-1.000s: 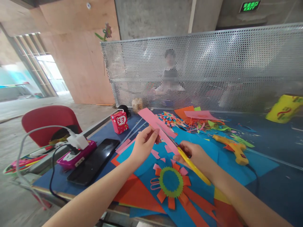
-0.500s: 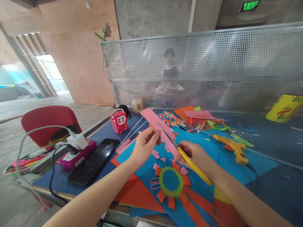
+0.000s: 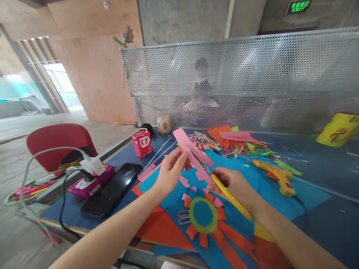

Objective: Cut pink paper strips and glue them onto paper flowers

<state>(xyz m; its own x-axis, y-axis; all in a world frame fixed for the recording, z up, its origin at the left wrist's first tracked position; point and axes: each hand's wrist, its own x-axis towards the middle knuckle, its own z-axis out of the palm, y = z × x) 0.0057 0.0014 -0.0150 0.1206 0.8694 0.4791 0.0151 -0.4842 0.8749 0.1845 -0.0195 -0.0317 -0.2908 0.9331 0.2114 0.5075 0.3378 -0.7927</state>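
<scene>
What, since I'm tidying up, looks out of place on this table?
The tangled paper shreds beyond the yellow glue gun look untidy: they lie in a loose, jumbled heap on the blue tabletop.

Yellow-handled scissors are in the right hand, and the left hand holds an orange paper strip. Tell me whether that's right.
Wrong colour: in the head view, the left hand holds a pink paper strip, not orange. The yellow-handled scissors are in the right hand, as you say.
</scene>
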